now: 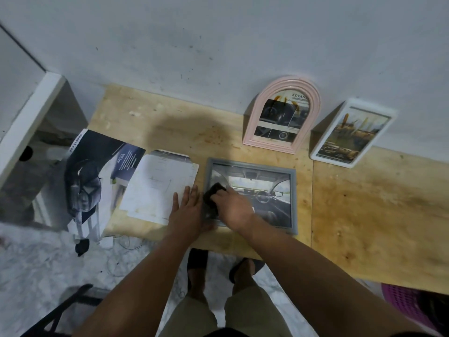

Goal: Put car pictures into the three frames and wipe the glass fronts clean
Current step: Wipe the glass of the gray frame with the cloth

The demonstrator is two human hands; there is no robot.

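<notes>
Lying flat, grey frame (250,164) holding car picture (272,190)

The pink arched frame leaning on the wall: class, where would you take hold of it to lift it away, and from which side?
Grip the pink arched frame by its two straight lower side rails, coming from the front and above. It leans back against the wall, so the back is shut off, while both sides stand free of the white frame. Fingers on the rails keep off the glass.

Home room: plywood table (364,203), marble-patterned floor (36,263).
</notes>
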